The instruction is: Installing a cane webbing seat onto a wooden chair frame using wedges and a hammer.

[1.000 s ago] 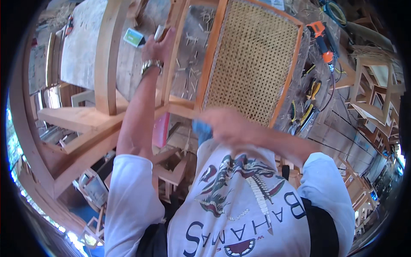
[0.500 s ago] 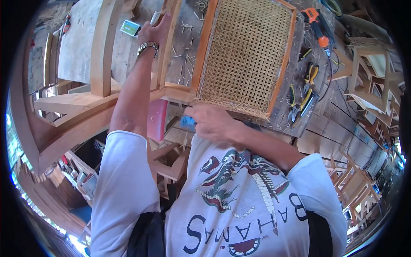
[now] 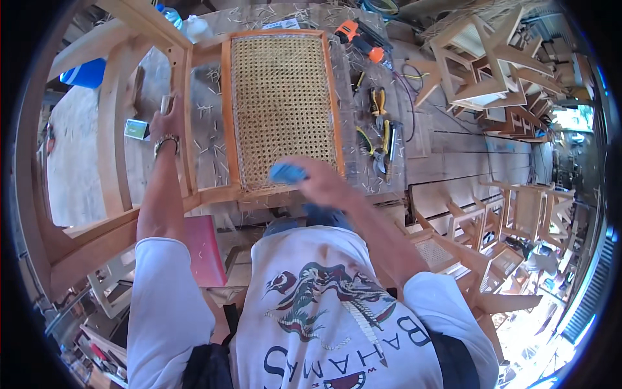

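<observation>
Starting at the far left, a blue container [image 3: 84, 72] sits beyond the pale wooden chair frame [image 3: 116, 136], whose thick curved rails sweep down toward the person. The left hand [image 3: 170, 123], with a metal wristwatch [image 3: 166, 141] on it, is closed around an upright rail of that frame, just beside a small green-and-white box [image 3: 137, 129] lying on the worktop [image 3: 207, 139]. To its right the cane panel [image 3: 280, 107], a woven sheet in an orange wooden frame, lies flat on the worktop among scattered short cane offcuts. The right hand [image 3: 321, 185] rests at the panel's near edge, gripping a small blue object [image 3: 287, 172]; it is blurred, so what the object is cannot be told. The two hands are well apart. Farther right lie yellow-handled pliers [image 3: 378, 104] and an orange power drill [image 3: 356, 35], with stacked unfinished chair frames [image 3: 492, 65] beyond.
</observation>
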`<state>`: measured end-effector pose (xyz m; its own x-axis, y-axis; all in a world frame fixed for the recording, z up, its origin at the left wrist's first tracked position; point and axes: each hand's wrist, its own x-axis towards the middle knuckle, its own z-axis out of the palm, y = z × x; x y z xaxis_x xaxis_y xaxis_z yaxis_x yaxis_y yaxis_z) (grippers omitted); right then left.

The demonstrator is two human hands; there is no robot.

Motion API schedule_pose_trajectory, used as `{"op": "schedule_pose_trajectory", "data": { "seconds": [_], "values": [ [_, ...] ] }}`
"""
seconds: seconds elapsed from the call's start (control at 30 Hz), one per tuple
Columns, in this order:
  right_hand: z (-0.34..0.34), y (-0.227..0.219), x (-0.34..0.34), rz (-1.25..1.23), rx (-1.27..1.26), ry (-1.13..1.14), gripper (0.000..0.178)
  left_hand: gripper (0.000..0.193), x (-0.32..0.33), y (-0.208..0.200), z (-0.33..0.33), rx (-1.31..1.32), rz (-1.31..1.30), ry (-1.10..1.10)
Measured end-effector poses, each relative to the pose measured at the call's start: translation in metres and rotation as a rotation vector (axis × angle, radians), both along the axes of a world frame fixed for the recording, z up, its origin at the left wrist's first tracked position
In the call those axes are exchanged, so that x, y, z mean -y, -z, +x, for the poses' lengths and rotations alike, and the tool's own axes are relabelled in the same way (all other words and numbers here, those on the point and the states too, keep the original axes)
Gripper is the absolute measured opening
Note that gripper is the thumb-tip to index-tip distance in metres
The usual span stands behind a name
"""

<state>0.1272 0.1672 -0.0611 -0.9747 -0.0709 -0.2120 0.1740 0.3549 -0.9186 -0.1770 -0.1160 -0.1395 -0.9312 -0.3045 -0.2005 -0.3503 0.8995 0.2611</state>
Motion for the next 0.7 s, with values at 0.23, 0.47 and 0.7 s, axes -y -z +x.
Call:
{"op": "schedule_pose_trajectory", "data": {
  "seconds": [0.23, 0.47, 0.7],
  "values": [
    [-0.072, -0.010, -0.135, 0.560, -0.264, 0.300, 0.043, 0.104, 0.000, -0.002, 0.000, 0.009, 0.047, -0.017],
    [-0.220, 0.037, -0.187, 0.807, -0.380, 0.010, 0.041, 0.098, 0.001, 0.000, -0.003, 0.004, 0.076, -0.033],
    [-0.146, -0.012, -0.150, 0.757, 0.501, -1.047, 0.035, 0.091, 0.002, 0.006, -0.005, -0.019, 0.126, -0.015]
  ]
}}
